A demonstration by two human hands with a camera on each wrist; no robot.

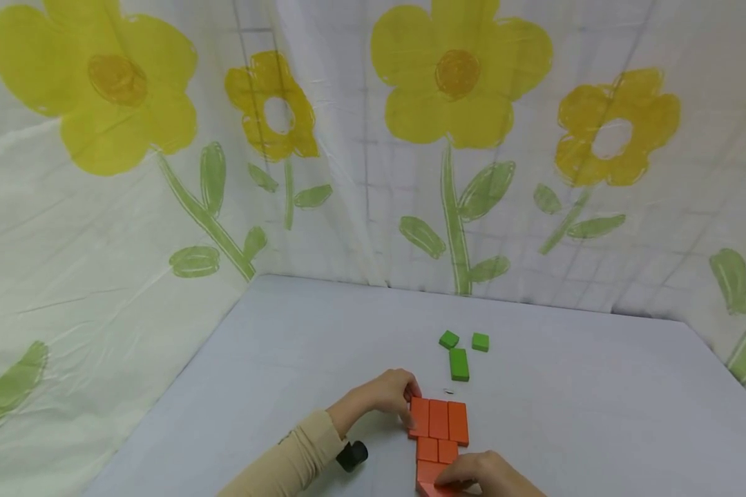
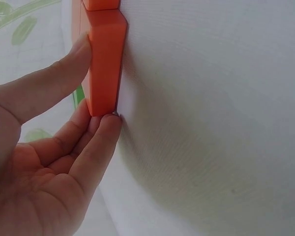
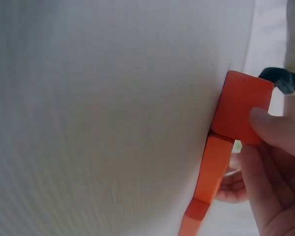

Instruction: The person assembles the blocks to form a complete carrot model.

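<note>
Orange-red blocks lie flat on the table in a joined shape in the head view: three long blocks side by side at the far end, the middle one (image 1: pixel 438 418) among them, two small blocks (image 1: pixel 427 449) below, then larger pieces (image 1: pixel 430 471) nearest me. My left hand (image 1: pixel 390 393) pinches the left long block (image 2: pixel 107 64), thumb on its face and fingertips at its far end. At the near end my right hand (image 1: pixel 488 471) holds a red-orange block (image 3: pixel 241 105) between thumb and fingers. The right hand partly hides the nearest pieces in the head view.
Beyond the orange shape lie a green rectangular block (image 1: pixel 458 364) and two small green blocks, one left (image 1: pixel 449 339) and one right (image 1: pixel 481 342). A black wrist device (image 1: pixel 352 455) shows by the left sleeve. A flower-printed curtain (image 1: pixel 348 207) surrounds the white table (image 1: pixel 597 400).
</note>
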